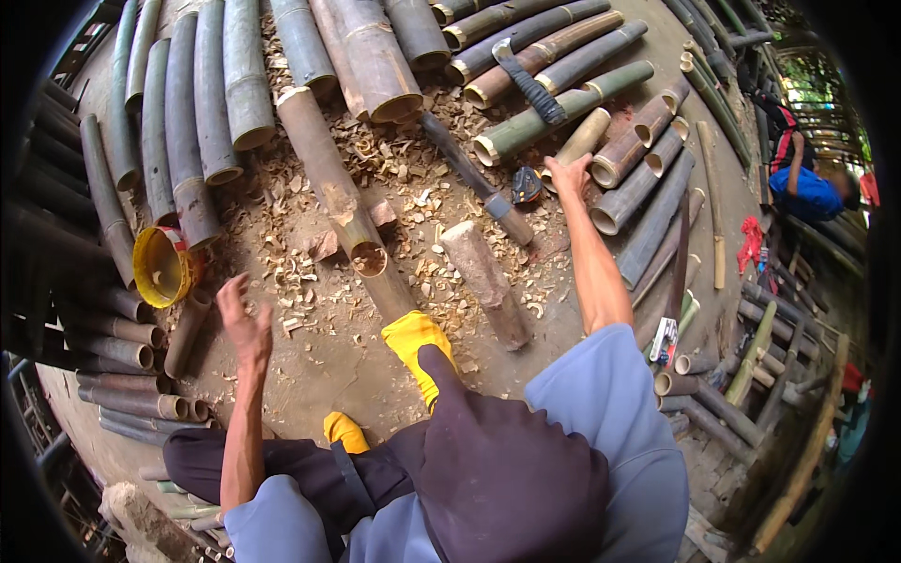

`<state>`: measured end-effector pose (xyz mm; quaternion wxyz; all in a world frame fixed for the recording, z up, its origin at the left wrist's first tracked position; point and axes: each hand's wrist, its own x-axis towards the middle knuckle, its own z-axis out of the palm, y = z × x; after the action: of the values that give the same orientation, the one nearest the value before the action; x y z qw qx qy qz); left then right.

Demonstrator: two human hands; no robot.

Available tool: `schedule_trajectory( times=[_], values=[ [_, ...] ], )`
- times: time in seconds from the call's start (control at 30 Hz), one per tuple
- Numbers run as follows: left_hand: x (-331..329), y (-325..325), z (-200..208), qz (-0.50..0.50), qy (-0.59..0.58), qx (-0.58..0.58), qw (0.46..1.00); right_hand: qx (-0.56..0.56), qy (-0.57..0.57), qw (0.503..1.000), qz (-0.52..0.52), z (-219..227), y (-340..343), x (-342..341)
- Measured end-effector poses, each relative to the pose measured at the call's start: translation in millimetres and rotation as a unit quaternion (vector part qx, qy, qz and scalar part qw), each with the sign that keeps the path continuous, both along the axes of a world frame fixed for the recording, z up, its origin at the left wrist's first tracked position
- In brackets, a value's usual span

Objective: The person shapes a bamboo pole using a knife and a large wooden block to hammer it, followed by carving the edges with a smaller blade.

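Observation:
My right hand [569,174] reaches forward, its fingers wrapped about the near end of a short, pale bamboo tube [584,134]. To the left, my left hand [246,322] hangs above the ground with its fingers apart, holding nothing. Between my hands lies a long brown bamboo pole [319,159] with an opening cut in its upper side. My yellow-covered foot [418,347] rests on the pole's near end. A thick, rough-surfaced short post [486,281] lies right of it. Past this is a dark stick [465,169], and near my right hand sits a small black-and-blue object [526,185].
Several thick bamboo poles [208,103] lie at the far left, and more bamboo [648,188] is stacked at right. A blade with a black-wrapped handle [530,84] rests on poles. A yellow bucket [161,267] stands left. Wood chips [413,150] litter the floor. Another person [807,192] is far right.

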<state>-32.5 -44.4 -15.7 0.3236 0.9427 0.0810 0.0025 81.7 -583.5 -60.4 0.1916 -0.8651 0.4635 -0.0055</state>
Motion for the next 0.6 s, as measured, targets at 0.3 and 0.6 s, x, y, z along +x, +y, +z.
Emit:
schedule_trajectory(
  times=[0.3, 0.6],
  values=[
    [5.2, -106.2, 21.9, -0.027, 0.185, -0.468, 0.864, 0.631, -0.352, 0.691, -0.022, 92.8, 102.6, -120.7],
    [16.5, -190.9, 23.8, 0.148, 0.166, -0.705, 0.674, 0.616, 0.012, 0.76, 0.208, 116.9, 192.7, -187.0]
  ],
)
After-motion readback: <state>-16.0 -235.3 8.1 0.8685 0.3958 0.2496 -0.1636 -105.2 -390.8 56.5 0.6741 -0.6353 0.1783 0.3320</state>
